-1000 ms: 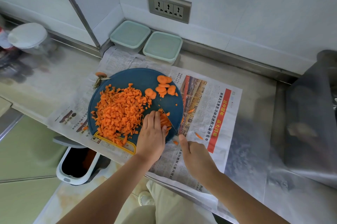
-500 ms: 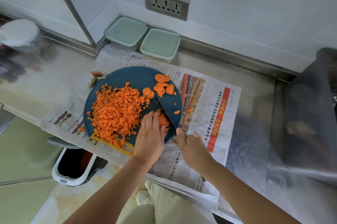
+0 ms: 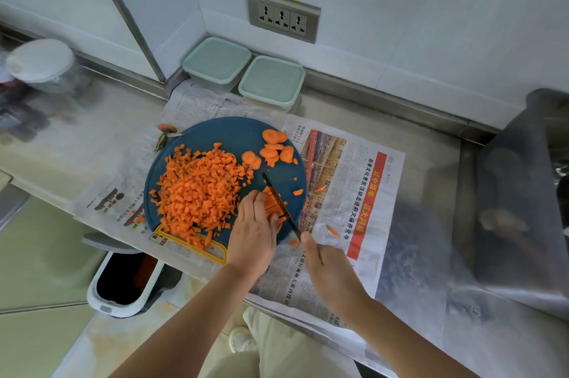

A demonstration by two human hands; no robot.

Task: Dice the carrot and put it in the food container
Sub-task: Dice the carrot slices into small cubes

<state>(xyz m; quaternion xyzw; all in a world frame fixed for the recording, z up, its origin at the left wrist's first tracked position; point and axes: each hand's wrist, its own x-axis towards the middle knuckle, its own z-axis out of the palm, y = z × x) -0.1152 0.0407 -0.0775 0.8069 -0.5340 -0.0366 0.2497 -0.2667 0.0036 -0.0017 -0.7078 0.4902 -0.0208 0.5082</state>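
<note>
A round blue cutting board (image 3: pixel 228 134) lies on newspaper. A big heap of diced carrot (image 3: pixel 197 189) covers its left half. Several carrot rounds (image 3: pixel 272 146) sit at its far right. My left hand (image 3: pixel 254 233) presses its fingertips on a small bunch of carrot strips (image 3: pixel 272 203) at the board's near right. My right hand (image 3: pixel 329 266) grips the handle of a black knife (image 3: pixel 278 199), whose blade lies across those strips right beside my left fingers. Two lidded pale green food containers (image 3: pixel 217 62) (image 3: pixel 271 80) stand against the wall behind the board.
Newspaper (image 3: pixel 354 192) covers the steel counter. A carrot top (image 3: pixel 166 128) lies left of the board, and stray carrot bits (image 3: pixel 332 229) lie on the paper. An open white bin (image 3: pixel 123 285) stands below the counter edge. A lidded clear tub (image 3: pixel 40 62) stands far left.
The knife blade has shifted along the carrot strips under my left fingers. The view has drifted slightly; the board and the heap stay in place.
</note>
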